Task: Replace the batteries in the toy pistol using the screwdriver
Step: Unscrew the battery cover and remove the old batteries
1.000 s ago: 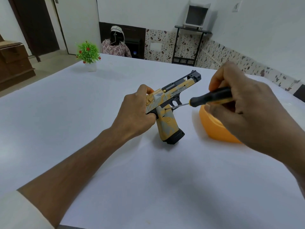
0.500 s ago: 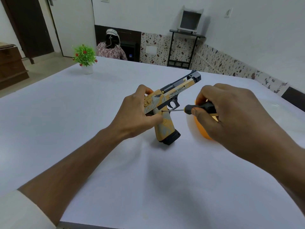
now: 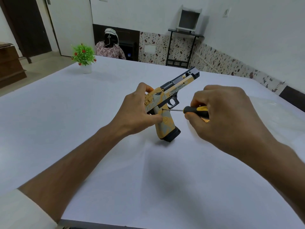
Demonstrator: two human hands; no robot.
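Observation:
The toy pistol is yellow, grey and black and stands butt-down on the white table, barrel pointing up and to the right. My left hand grips its rear, thumb against the grip. My right hand holds a black-and-yellow screwdriver by its handle. The thin shaft runs left and its tip touches the top of the grip, just below the trigger guard.
A small potted plant stands at the table's far left. A person sits beyond the far edge. A sliver of an orange thing shows under my right hand. A clear plastic item lies at the right.
My right hand has come lower and closer to the pistol, now covering the orange bowl. The screwdriver tip has dropped from the trigger area to the top of the grip.

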